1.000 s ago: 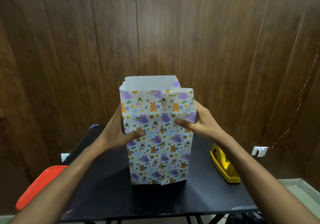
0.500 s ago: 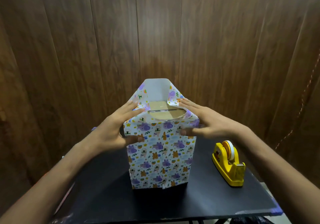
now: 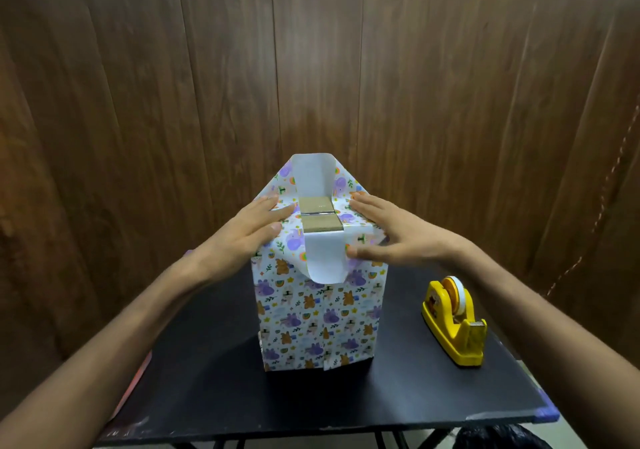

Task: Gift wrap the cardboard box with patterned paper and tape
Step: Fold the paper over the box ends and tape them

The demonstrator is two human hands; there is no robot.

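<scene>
A black counter (image 3: 214, 389) fills the lower middle of the frame. On it, the wrapped box (image 3: 318, 320) stands upright at centre, and a yellow tape dispenser (image 3: 455, 324) sits at right.

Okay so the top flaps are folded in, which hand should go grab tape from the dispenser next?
Probably the right hand. The yellow tape dispenser sits on the table on that side of the wrapped box, with nothing between them. The left hand lies flat on the top folds and can hold them down.

Left hand (image 3: 247, 232) flat, fingers straight, palm down; right hand (image 3: 391, 237) likewise; both forearms extended forward.
</scene>
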